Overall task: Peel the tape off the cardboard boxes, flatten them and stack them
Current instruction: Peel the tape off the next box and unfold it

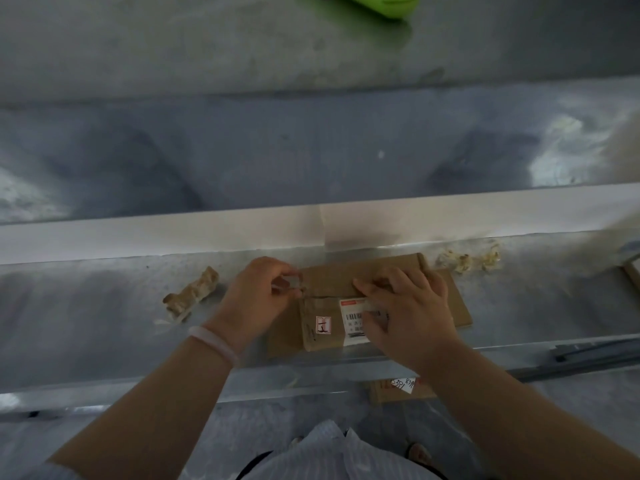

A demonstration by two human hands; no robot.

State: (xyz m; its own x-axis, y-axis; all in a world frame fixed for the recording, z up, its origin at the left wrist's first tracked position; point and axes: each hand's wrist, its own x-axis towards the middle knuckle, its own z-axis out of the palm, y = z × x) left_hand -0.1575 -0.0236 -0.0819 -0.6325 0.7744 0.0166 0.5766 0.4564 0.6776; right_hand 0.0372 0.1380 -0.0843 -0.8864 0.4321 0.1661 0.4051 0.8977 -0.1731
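Cardboard box (pixel 332 278), brown and pressed flat, was where both grips met. The left grip (pixel 256 292) pinched a loose end of clear tape (pixel 290 283) between thumb and forefinger at the box's left edge. The right grip (pixel 412 313) lay on top with fingers spread, pressing down over a white barcode label (pixel 353 318). A small red-and-white sticker (pixel 323 324) sat just beside that label. The box rested on a wider flat cardboard sheet (pixel 459 306) midway along the grey metal desk (pixel 104 306), between its near edge and the raised ledge at its far edge. A crumpled brownish wad of tape (pixel 192 294) lay toward the desk's left, and crinkled clear scraps (pixel 467 259) lay against the far edge to the right. A pale bangle (pixel 214 341) circled the left wrist.
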